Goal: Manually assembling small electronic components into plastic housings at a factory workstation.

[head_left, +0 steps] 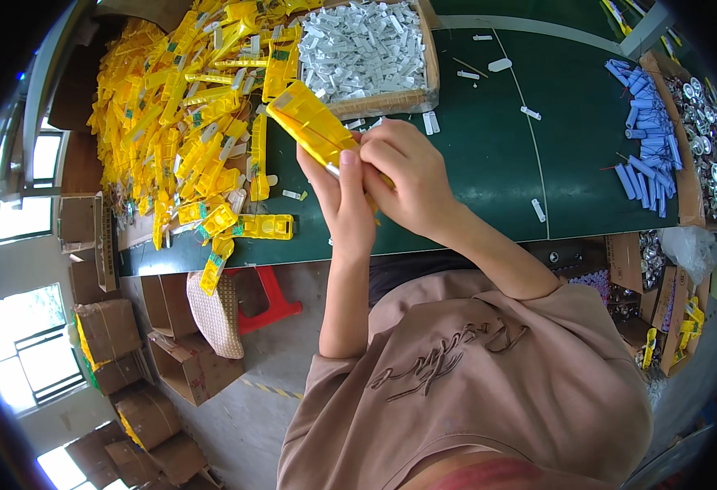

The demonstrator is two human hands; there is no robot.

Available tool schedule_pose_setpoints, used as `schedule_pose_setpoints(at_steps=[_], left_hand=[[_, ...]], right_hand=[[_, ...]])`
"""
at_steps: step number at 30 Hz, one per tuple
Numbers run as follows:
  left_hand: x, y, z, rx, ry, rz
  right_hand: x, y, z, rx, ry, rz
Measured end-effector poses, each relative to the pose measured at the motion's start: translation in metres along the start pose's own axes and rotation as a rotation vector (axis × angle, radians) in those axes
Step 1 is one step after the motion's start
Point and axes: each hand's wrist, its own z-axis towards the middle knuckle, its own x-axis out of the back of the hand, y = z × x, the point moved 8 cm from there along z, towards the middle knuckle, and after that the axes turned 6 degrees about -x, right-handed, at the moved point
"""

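A heap of yellow plastic casings (150, 106) is lying leftmost. Above the green tabletop (477, 155), the left hand (347, 208) is gripping one long yellow casing (305, 122) with closed fingers; the right hand (414, 178) is curling over its near end, fingertip grip hidden.

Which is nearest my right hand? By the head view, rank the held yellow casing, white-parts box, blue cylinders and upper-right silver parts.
1. Yellow casing: held in the left hand, against the right hand.
2. White-parts box: ahead, slightly left.
3. Blue cylinders: off to the right.
4. Silver parts: farther right.
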Motion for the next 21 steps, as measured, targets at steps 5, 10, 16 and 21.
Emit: schedule_pose_setpoints(at_steps=[5, 10, 16, 21], left_hand=[[0.019, -0.009, 0.007, 0.046, 0.146, -0.113], [0.043, -0.024, 0.021, 0.115, 0.2, -0.093], [0.033, -0.021, 0.03, 0.097, 0.061, -0.05], [0.03, -0.032, 0.029, 0.097, -0.029, -0.064]], right_hand=[[-0.018, -0.001, -0.003, 0.1, -0.009, -0.039], [-0.027, 0.011, 0.009, 0.108, -0.137, -0.011], [-0.024, 0.158, 0.079, -0.358, -0.411, -0.45], [-0.063, 0.201, 0.092, -0.193, -0.377, -0.613]])
